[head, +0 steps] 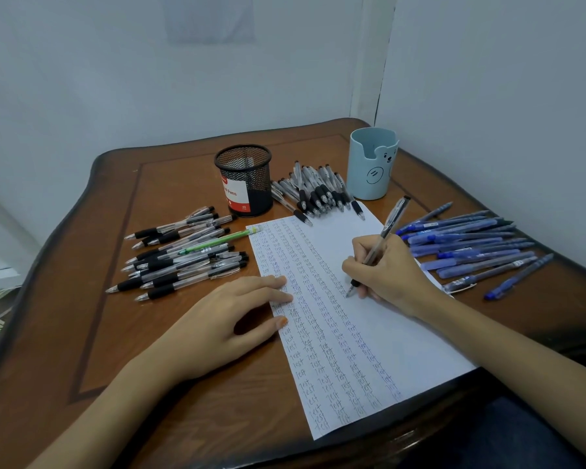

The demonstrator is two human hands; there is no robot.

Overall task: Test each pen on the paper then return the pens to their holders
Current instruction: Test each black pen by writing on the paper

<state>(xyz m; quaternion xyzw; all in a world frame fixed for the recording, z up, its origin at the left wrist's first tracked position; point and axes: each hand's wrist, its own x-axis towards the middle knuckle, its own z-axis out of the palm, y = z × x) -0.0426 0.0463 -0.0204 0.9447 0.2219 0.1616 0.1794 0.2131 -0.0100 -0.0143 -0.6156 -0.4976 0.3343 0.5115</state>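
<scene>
One clear-barrelled pen is under test; all others in view lie loose on the wooden table. The right hand grips this pen in a writing hold, thumb and fingers closed round its black grip section. The nib touches, or very nearly touches, the paper at the foot of the newest column of "test" entries. The pen's long axis runs from the nib, low and to the left, up and away to its tail, high and to the right. It therefore points down and toward the person, with the tail tilted toward the blue bear pen cup. The left hand lies flat, fingers extended, pressing the paper's left edge; it holds nothing. Unmarked paper lies to the right of the nib and below it, so further entries would run that way. The black mesh holder stands at the far left of the sheet. No pens show above either holder's rim. In my judgement the right hand is the nearer to the blue cup. Testing appears well advanced, and the returns have not begun.
</scene>
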